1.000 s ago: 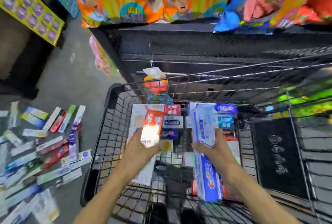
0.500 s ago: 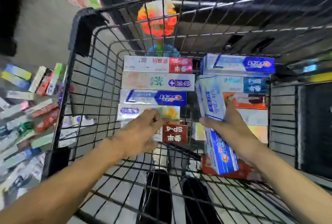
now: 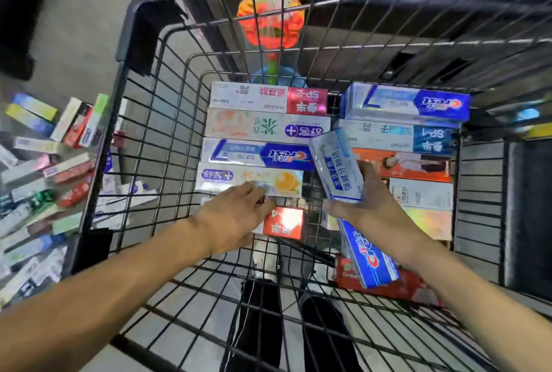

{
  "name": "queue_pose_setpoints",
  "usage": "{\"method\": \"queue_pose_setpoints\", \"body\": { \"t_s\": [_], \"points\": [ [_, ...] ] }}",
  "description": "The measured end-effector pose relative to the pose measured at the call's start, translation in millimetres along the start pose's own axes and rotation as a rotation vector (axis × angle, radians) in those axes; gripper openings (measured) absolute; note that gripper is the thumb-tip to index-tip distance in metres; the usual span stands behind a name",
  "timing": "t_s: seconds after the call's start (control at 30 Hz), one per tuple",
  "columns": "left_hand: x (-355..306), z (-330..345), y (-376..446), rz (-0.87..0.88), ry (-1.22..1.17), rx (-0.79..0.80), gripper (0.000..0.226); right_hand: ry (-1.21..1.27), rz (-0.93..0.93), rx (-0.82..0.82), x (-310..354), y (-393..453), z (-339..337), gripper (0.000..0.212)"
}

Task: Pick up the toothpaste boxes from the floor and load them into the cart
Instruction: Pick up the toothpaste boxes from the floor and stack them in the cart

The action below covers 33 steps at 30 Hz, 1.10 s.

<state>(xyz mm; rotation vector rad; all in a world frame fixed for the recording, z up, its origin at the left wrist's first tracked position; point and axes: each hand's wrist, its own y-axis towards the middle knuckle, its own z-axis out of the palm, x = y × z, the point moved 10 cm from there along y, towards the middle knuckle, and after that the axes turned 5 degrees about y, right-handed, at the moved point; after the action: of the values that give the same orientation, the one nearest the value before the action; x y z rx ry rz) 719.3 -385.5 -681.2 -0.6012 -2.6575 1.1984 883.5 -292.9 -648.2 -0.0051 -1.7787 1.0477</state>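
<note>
My left hand (image 3: 239, 216) is down inside the cart (image 3: 140, 28), fingers straight and loose, fingertips resting on the orange-print box (image 3: 251, 180) and on the red-ended box (image 3: 283, 222) just below it; it grips nothing; my right hand (image 3: 370, 207) is curled round a blue-and-white Crest box (image 3: 352, 201), thumb on its left edge, holding it tilted, top end leaning left, lower end hanging over a red box (image 3: 388, 285) near the cart's front right; two stacks of toothpaste boxes lie flat on the cart floor; left stack, far to near: red SP-2 box (image 3: 268, 98), pale green-print box (image 3: 268, 130), blue Crest box (image 3: 257, 153), then the two under my fingertips; right stack: Crest box (image 3: 409, 103) farthest, SP-1 box (image 3: 397, 136), orange box (image 3: 412, 165), white box (image 3: 421, 194), shiny yellowish box (image 3: 430, 222) nearest; the held box sits between the two stacks, overlapping the right one; outside the cart to the left, more loose boxes (image 3: 44, 168) lie scattered on the grey floor (image 3: 77, 31), touching and overlapping; beyond the far cart wall an orange packet (image 3: 271, 25) hangs from a hook; my dark trouser legs (image 3: 260, 324) show through the wire bottom.
</note>
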Motion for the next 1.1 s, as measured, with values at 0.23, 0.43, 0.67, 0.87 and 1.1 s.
{"method": "queue_pose_setpoints", "body": {
  "t_s": [0.23,0.43,0.67,0.87,1.1],
  "points": [
    [5,-5,4,-0.034,0.155,-0.073,0.099,-0.133,-0.053,0.052,4,-4,15,0.066],
    [29,-15,-6,-0.121,0.060,-0.136,0.083,-0.288,-0.138,0.044,11,-5,24,0.067],
    [85,-77,-108,-0.346,-0.173,-0.596,0.061,-0.507,-0.248,0.093,33,-11,50,0.068],
    [87,-82,-206,-0.498,-0.372,-0.886,0.060,-0.763,-0.276,0.201,26,-10,118,0.062],
    [88,-33,-207,-0.563,-0.488,-0.852,0.068,-0.929,-0.345,0.404,-2,-4,186,0.063]
  ]
}}
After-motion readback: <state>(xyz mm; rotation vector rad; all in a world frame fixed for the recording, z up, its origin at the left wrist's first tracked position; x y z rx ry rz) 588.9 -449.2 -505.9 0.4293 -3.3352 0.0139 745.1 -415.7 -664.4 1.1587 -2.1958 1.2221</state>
